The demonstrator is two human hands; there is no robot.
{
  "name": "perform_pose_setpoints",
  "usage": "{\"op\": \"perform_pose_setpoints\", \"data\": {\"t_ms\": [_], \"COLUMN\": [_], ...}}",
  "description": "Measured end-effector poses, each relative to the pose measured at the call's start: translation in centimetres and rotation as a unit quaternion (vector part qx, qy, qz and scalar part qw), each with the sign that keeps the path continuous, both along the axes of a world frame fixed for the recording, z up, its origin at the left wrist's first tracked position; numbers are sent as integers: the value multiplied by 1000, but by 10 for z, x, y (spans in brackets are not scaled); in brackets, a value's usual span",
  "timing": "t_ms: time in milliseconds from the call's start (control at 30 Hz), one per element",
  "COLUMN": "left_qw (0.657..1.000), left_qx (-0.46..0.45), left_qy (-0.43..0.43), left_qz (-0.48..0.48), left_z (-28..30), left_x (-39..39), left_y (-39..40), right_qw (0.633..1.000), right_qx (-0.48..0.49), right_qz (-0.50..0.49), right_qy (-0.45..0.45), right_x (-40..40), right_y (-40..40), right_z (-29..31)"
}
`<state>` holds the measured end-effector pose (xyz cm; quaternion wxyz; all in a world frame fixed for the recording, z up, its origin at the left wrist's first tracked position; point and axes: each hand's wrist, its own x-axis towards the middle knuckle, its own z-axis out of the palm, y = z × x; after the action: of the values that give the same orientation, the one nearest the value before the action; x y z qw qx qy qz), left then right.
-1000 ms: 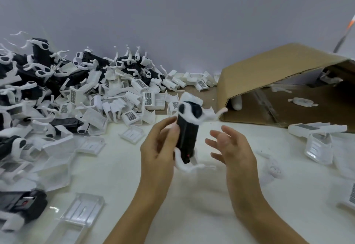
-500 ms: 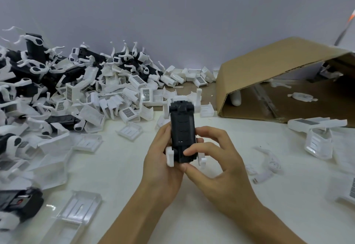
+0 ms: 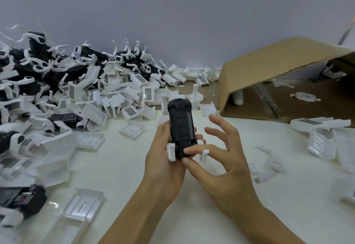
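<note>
A black oblong plastic body (image 3: 181, 126) with white arms at its corners stands upright over the middle of the white table. My left hand (image 3: 163, 159) grips it from the left and from behind. My right hand (image 3: 217, 159) pinches the body's lower end between thumb and index finger, near a small red spot; its other fingers are spread and lifted off the body.
A large heap of white shells and black bodies (image 3: 73, 93) fills the left and far side. An open cardboard box (image 3: 278, 74) lies on its side at the right. Loose white parts (image 3: 269, 167) lie to the right, clear trays (image 3: 82, 205) at the lower left.
The black body turned from side-on to face me and came lower between both hands. My right hand, open beside it a second ago, now pinches its lower end with the other fingers spread.
</note>
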<state>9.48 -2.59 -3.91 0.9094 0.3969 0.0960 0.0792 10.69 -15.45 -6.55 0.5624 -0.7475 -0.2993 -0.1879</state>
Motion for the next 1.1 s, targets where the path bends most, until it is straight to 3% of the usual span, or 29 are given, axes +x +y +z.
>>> {"op": "perform_pose_setpoints", "data": {"t_ms": [600, 867, 933, 1000, 1100], "left_qw": [1000, 1000, 1000, 999, 984], "left_qx": [2, -11, 1, 22, 154], "left_qy": [-1, 12, 13, 6, 3], "left_qz": [8, -11, 11, 46, 90], "left_z": [1, -1, 0, 2, -3], "left_x": [-2, -2, -1, 1, 2], "left_y": [-2, -1, 0, -1, 1], "right_qw": [999, 999, 995, 976, 942], "right_qx": [16, -19, 25, 129, 192], "right_qz": [25, 14, 42, 52, 78], "right_qy": [39, 47, 87, 168, 264], "right_x": [-2, -2, 0, 6, 12], "right_y": [2, 1, 0, -4, -9], "right_z": [1, 2, 3, 4, 8]}}
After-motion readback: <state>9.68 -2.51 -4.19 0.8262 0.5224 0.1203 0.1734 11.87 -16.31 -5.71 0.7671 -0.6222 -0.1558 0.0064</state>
